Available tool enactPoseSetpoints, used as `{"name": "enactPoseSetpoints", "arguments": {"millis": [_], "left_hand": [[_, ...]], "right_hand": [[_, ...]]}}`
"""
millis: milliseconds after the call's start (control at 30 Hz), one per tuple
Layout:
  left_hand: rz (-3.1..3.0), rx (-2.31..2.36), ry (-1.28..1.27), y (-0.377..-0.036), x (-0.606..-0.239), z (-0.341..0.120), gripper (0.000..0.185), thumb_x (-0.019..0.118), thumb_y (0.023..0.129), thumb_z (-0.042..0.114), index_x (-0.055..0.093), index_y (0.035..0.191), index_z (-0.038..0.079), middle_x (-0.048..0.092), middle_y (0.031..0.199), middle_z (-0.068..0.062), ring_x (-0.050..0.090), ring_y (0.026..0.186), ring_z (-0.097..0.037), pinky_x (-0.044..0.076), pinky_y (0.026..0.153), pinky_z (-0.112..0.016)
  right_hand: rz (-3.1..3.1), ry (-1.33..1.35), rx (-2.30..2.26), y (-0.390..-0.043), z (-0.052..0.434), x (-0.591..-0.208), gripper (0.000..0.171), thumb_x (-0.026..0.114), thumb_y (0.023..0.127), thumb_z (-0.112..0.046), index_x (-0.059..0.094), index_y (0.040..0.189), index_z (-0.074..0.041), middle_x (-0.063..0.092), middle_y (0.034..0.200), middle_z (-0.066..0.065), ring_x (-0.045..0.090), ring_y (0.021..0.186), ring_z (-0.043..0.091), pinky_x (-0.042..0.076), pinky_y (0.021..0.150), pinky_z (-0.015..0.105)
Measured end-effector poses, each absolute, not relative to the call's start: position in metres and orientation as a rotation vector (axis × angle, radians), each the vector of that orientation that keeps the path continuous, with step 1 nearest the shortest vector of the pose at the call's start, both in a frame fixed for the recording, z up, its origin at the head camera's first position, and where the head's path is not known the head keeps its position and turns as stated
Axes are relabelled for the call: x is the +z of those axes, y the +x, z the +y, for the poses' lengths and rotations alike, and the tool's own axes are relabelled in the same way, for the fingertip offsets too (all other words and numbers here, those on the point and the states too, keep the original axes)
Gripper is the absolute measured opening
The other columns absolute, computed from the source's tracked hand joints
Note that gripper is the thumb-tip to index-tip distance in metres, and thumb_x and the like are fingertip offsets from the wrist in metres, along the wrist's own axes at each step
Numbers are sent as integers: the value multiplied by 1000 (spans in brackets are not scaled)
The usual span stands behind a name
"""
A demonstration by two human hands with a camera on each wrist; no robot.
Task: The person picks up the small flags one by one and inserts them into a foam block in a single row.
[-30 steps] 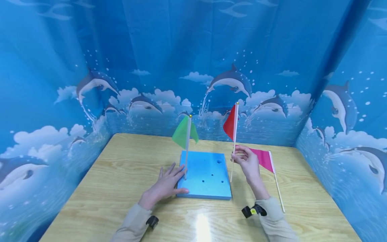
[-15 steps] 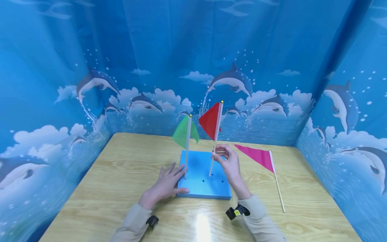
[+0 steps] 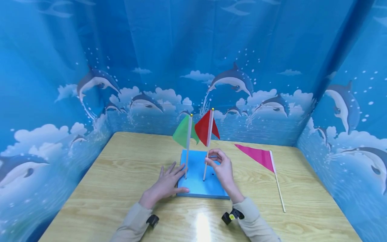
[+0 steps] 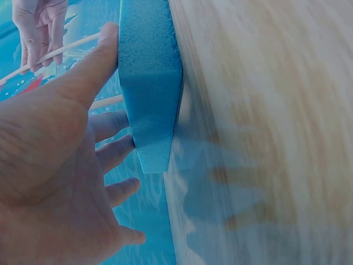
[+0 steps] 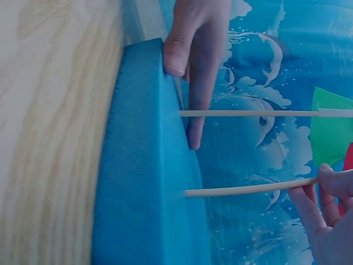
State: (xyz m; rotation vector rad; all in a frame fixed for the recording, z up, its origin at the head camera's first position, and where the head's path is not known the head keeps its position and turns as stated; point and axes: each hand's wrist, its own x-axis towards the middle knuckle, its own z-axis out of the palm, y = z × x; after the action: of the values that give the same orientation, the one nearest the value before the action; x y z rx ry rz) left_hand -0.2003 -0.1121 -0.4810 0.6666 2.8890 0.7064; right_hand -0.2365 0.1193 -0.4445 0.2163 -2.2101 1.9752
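Note:
A blue foam block (image 3: 196, 191) with holes in its top lies on the table. My left hand (image 3: 166, 185) rests on its left side, fingers spread and straight, thumb on the near edge. Close to those fingers a green flag (image 3: 181, 132) stands upright in the block. With thumb and fingertips, my right hand (image 3: 222, 168) pinches the stick of a red flag (image 3: 204, 128). The lower end of that stick (image 5: 242, 190) meets the block's top, to the right of the green flag's stick (image 5: 248, 113); how deep it sits I cannot tell.
A pink flag (image 3: 260, 158) lies flat on the wooden table (image 3: 115, 188), right of the block. A curtain printed with dolphins (image 3: 169, 67) encloses the back and sides of the table.
My right hand has carried the red flag leftward from beside the block, over it and then down, so the stick now meets the block. The left hand has stayed in place.

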Motion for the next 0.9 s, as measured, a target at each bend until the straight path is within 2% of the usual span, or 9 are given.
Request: {"name": "enactPoseSetpoints", "arguments": {"millis": [200, 467, 633, 900], "left_hand": [[2891, 701, 668, -200, -481, -112, 83, 72, 89, 53, 42, 155, 13, 32, 165, -10, 15, 153, -45, 5, 114, -77], [2891, 694, 660, -201, -481, -112, 84, 72, 89, 53, 42, 155, 13, 32, 164, -10, 14, 153, -44, 5, 115, -77], [2890, 694, 663, -201, -481, -112, 84, 72, 89, 54, 42, 156, 13, 32, 165, -9, 14, 153, -44, 5, 115, -77], [2890, 689, 655, -201, -482, -112, 84, 72, 89, 54, 42, 156, 13, 32, 164, -9, 14, 153, -44, 5, 115, -77]], "right_hand": [[-2265, 211, 1950, -233, 120, -451, 25, 74, 91, -1, 66, 114, 1, 70, 104, 17, 71, 88, 25, 61, 78, 25], [-2288, 263, 1928, -230, 121, -461, 20, 74, 90, 1, 68, 109, 3, 71, 98, 18, 71, 81, 21, 60, 74, 24], [-2294, 251, 1920, -228, 122, -462, 21, 76, 89, -2, 69, 109, -2, 72, 99, 16, 72, 83, 24, 60, 75, 24], [-2311, 229, 1909, -230, 122, -461, 23, 76, 89, 0, 69, 110, -1, 72, 102, 16, 72, 84, 25, 61, 74, 24]]}}
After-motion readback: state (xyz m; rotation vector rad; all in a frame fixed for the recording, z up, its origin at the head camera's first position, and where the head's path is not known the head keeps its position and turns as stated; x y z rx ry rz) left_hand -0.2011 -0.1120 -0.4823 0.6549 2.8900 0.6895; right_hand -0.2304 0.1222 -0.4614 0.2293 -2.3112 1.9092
